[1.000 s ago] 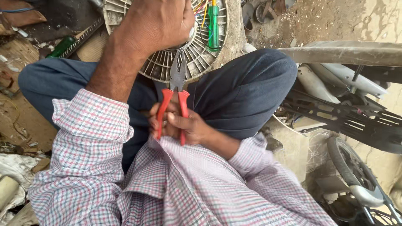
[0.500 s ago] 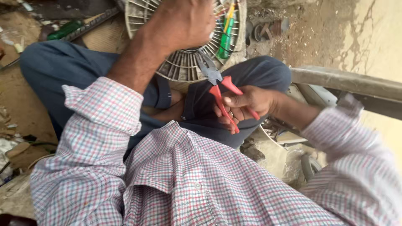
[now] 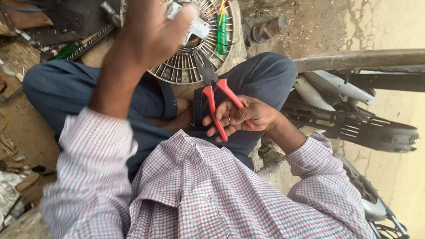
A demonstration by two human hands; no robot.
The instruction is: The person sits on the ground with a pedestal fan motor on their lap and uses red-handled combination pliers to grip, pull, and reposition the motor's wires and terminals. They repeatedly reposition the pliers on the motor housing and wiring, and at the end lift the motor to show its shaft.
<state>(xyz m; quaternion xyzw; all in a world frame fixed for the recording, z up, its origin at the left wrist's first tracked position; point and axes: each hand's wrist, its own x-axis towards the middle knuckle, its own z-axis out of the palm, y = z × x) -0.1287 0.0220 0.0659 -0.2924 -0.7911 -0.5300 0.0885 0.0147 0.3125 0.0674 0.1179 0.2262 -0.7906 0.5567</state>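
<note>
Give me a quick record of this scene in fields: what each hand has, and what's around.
left hand: raised over the round slotted fan part, gripping a small pale piece, blurred
right hand: holds red-handled pliers
pliers jaws: pointing toward the fan part
nearby: green-handled screwdriver lying on the fan part
posture: seated cross-legged, checked shirt, blue trousers
right side: dark vehicle parts

I see dusty ground [image 3: 310, 26] carrying a round fan grille [image 3: 186, 66], a green bottle [image 3: 64, 51] and scraps [image 3: 17, 177].
</note>
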